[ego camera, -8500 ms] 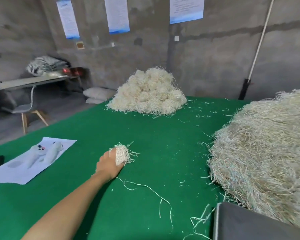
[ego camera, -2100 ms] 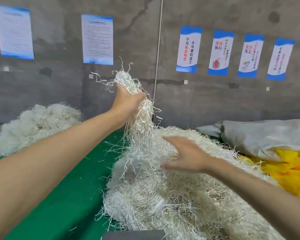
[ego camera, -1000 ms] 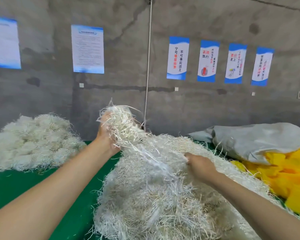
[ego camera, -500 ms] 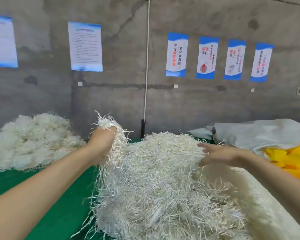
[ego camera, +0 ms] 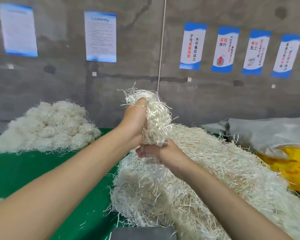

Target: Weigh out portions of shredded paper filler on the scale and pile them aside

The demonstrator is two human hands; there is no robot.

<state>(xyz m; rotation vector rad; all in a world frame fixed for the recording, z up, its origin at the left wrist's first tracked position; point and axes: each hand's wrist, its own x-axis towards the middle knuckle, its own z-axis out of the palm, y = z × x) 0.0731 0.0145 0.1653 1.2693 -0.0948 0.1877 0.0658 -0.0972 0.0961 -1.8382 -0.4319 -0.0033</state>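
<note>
My left hand (ego camera: 136,116) is raised above the table and grips a handful of shredded paper (ego camera: 156,116), whitish strips sticking out above and below the fist. My right hand (ego camera: 156,151) sits just under it, palm up, touching the bottom of the same handful; it is blurred. Below both hands lies the big loose heap of shredded paper (ego camera: 206,179). A grey flat edge, apparently the scale (ego camera: 144,233), shows at the bottom of the frame. The pile of weighed portions (ego camera: 48,125) rests on the green table (ego camera: 33,170) at the far left.
A grey sack (ego camera: 267,134) and a yellow bag (ego camera: 294,163) lie to the right behind the heap. A concrete wall with several blue-and-white posters (ego camera: 192,45) and a white pipe (ego camera: 161,49) closes the far side. Loose strips lie scattered on the green cloth.
My left hand has lifted its handful higher, clear of the heap. My right hand has moved left from the heap's top to under the handful. Much earlier, the left hand set a portion on the table.
</note>
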